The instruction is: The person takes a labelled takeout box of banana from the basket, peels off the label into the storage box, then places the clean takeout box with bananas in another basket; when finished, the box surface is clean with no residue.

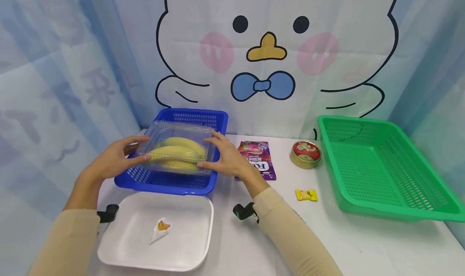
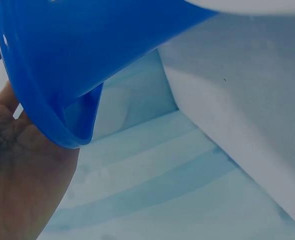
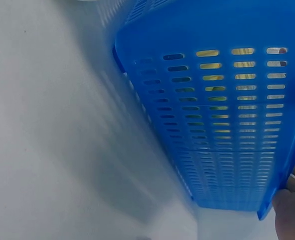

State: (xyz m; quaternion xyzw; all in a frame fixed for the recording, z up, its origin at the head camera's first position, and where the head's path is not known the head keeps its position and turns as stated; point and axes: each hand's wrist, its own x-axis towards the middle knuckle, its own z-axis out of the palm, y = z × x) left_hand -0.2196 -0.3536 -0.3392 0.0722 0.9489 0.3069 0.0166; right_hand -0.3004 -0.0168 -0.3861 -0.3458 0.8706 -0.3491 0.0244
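Note:
A clear plastic box [image 1: 150, 145] with yellow bananas [image 1: 178, 153] showing through it sits tilted in or just over the blue basket [image 1: 197, 187]. My left hand [image 1: 112, 159] grips the box's left side, thumb at the front and fingers farther back. On the opposite side, my right hand [image 1: 230, 157] holds it the same way. In the left wrist view, the left palm [image 2: 32, 175] lies beside the basket's rim, its fingertips hidden. Only a part of the right hand [image 3: 293, 205] shows past the basket in the right wrist view.
In front of the blue basket lies a white tray [image 1: 127, 243] with a banana-picture sticker [image 1: 162, 226]. A purple candy bag [image 1: 259, 159], a round red-and-gold tin [image 1: 306, 155] and a yellow wrapped candy [image 1: 306, 195] lie right of it. A green basket [image 1: 374, 211] stands at far right.

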